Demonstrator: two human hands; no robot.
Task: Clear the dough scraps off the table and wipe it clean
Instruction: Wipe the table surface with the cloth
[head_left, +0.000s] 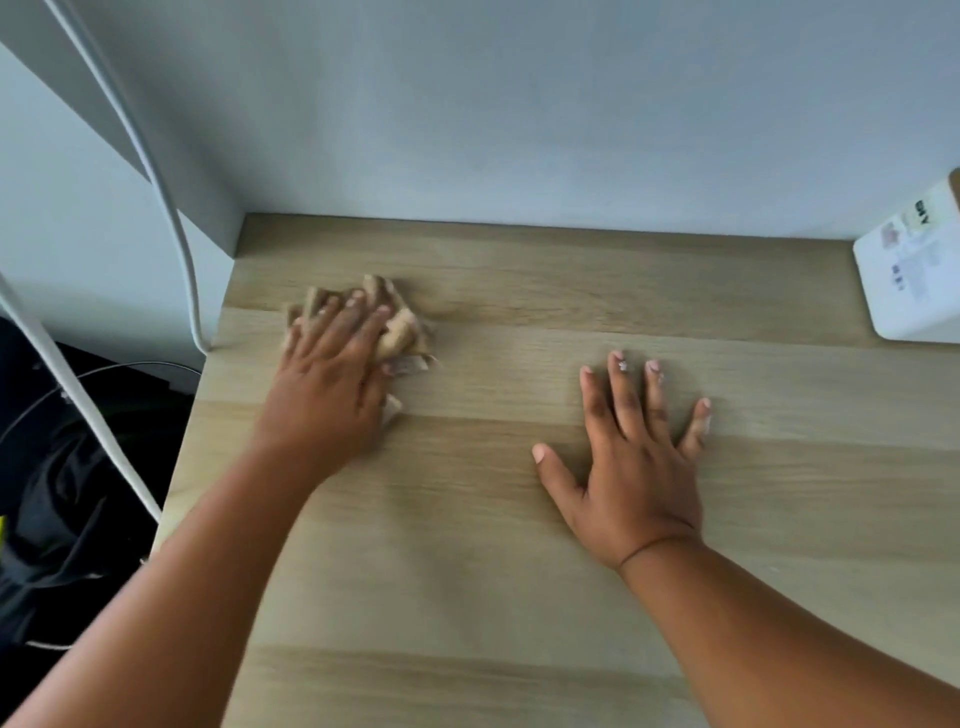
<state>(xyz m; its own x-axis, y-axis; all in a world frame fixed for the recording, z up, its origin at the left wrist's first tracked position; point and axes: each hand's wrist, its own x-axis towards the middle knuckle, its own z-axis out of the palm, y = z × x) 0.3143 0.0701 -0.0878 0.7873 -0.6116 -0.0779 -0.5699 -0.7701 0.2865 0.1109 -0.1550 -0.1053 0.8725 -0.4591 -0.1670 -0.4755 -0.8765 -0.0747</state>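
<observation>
A light wooden table (519, 545) fills the view. My left hand (327, 384) presses flat on a crumpled beige cloth (400, 327) near the table's far left corner, with the fingers spread over it. My right hand (631, 462) rests flat on the bare wood at centre right, fingers straight and spread. Small pale specks cling to its fingertips. I see no dough scraps on the tabletop.
A white box (914, 275) with printed labels stands at the far right edge. A grey wall backs the table. White cables (171, 208) run down past the left edge, and dark items lie on the floor (62, 467) below.
</observation>
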